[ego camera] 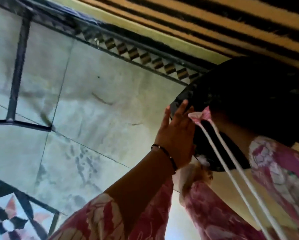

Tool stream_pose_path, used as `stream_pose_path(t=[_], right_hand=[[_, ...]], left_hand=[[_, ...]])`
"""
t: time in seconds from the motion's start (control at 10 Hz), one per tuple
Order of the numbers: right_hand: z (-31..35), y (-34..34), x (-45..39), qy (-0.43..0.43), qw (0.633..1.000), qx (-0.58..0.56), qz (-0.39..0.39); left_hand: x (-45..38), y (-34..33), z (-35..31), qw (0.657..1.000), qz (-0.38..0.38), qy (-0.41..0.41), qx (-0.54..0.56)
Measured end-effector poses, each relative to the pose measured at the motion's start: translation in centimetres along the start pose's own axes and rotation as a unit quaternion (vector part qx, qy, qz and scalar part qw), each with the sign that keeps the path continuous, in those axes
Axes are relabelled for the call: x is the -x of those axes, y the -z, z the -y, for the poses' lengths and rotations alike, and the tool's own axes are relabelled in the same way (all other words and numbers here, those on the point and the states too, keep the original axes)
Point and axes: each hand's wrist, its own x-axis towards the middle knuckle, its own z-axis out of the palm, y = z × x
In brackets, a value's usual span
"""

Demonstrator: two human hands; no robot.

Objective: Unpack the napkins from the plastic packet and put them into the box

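Note:
No napkins, plastic packet or box show in this tilted, blurred view. My left hand [176, 130] is raised, fingers straight and apart, its palm flat against a large dark fabric-covered shape [249, 101] at the right. A thin black beaded bracelet [164, 153] circles that wrist. A pink knot [202, 116] with two white cords [235, 179] hangs down over the dark shape. My right hand is hidden; only its pink floral sleeve [280, 170] rises into the shadow behind the dark shape.
Pale marbled floor tiles [93, 110] with a dark patterned border [145, 56] fill the left and middle. A striped brown and black surface [214, 19] runs along the top. A star-patterned tile [8, 222] lies at the bottom left.

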Motion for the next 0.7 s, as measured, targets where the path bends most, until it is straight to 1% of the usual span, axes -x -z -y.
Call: stream_pose_path(t=[0.1, 0.2, 0.3, 0.4, 0.5, 0.6, 0.7], right_hand=[[1.5, 0.4, -0.2, -0.083, 0.980, -0.168, 0.063], [2.7, 1.6, 1.4, -0.089, 0.980, -0.178, 0.009], [4.5, 4.7, 5.9, -0.053, 0.956, -0.266, -0.108], [5.5, 8.3, 12.9, 0.007, 0.944, -0.279, -0.179], [7.2, 11.7, 20.9, 0.026, 0.933, -0.319, -0.167], [8.9, 14.1, 29.1, -0.002, 0.900, -0.403, -0.168], [11.4, 15.5, 36.3, 0.000, 0.872, -0.456, -0.178]], left_hand=[[0.3, -0.5, 0.9, 0.999, -0.015, -0.028, -0.016], [0.6, -0.1, 0.8, 0.999, 0.012, -0.036, -0.039], [1.3, 2.0, -0.4, 1.000, 0.005, -0.003, -0.007], [2.8, 5.4, -2.1, 0.999, 0.017, 0.014, 0.041], [6.0, 9.9, -4.0, 0.992, 0.029, 0.036, 0.118], [10.6, 15.1, -6.8, 0.972, -0.014, 0.048, 0.231], [15.8, 20.1, -9.6, 0.942, -0.058, 0.059, 0.326]])
